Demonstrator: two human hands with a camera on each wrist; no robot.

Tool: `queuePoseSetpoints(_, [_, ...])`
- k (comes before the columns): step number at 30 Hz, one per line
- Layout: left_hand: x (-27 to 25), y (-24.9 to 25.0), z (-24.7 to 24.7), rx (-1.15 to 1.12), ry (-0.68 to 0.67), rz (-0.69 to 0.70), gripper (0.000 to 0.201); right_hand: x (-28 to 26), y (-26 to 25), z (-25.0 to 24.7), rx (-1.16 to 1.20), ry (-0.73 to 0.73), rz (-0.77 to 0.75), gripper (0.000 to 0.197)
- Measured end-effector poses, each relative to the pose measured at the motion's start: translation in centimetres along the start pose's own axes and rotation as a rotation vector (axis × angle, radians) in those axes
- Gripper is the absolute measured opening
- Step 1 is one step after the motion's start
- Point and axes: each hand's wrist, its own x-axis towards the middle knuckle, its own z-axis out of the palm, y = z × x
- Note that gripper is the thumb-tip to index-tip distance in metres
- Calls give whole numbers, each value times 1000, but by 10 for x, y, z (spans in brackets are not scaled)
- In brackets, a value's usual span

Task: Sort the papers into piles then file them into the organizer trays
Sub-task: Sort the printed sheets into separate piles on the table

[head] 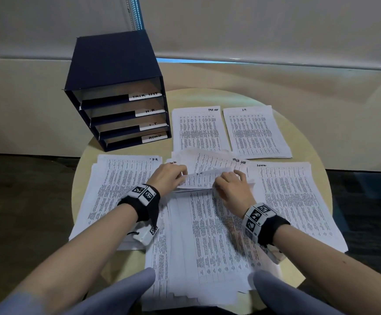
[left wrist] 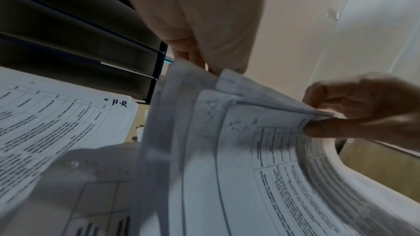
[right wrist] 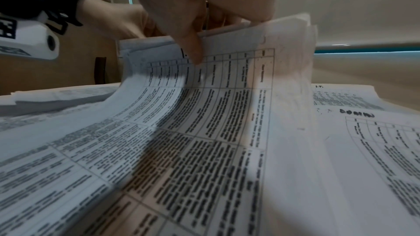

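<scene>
Partly hidden unsorted stack (head: 203, 235) beneath hands.

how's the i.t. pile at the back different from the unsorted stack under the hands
The I.T. pile lies flat and squared at the table's far right, untouched. The unsorted stack is fanned and ragged at the near edge, its top sheets lifted and pinched by the left hand and right hand. Both hold printed table sheets.

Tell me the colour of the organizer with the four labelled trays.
The cardboard organizer box is dark navy blue, with white handwritten labels on its trays. The head view shows it best.
</scene>
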Motion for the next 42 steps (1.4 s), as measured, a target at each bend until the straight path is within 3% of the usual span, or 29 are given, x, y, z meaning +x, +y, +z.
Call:
queuePoseSetpoints(3, [-9, -1, 0, -61, 15, 61, 7, 0, 1, 3, -49, 28, 27, 7])
queuePoseSetpoints(8, [-14, -6, 3, -225, -175, -23, 15, -4, 3, 8, 6, -52, 23, 7])
queuePoseSetpoints(10, [-8, -8, 4, -258, -164, -82, 19, -6, 3, 9, 38, -65, 13, 17])
queuePoseSetpoints(13, [0, -8, 4, -192, -112, -151, 11, -7, 6, 9, 43, -48, -15, 22])
queuePoseSetpoints(16, [4, -7, 3, -170, -115, -187, 21, -7, 5, 6, 39, -40, -37, 22])
queuePoseSetpoints(19, [4, -2, 1, -113, -89, -118, 10, -7, 7, 5, 29, -18, -24, 23])
queuePoseSetpoints(24, [-14, 3, -1, -44, -27, 93, 6, -10, 9, 8, -30, -45, 23, 49])
queuePoseSetpoints(26, [-20, 2, 0, -63, -48, 169, 6, -10, 7, 7, -61, -15, 28, 46])
queuePoseSetpoints(28, [-24, 0, 2, -104, -120, 183, 6, -10, 6, 7, -70, 33, 13, 30])
queuePoseSetpoints(32, [-20, -5, 5, -247, -174, -22, 26, -11, 8, 7, -88, 64, 2, 17])
queuePoseSetpoints(35, [-13, -6, 2, -314, -117, -129, 9, -11, 9, 9, -89, 84, -12, 17])
queuePoseSetpoints(36, [-11, -5, -1, -326, -109, -145, 5, -11, 8, 8, -85, 89, -11, 18])
queuePoseSetpoints(39, [-8, -1, -5, -403, -94, -173, 23, -9, 8, 6, -90, 86, 9, 16])
queuePoseSetpoints(42, [-9, 7, -7, -484, -113, -117, 22, -8, 8, 3, -66, 30, 15, 8])
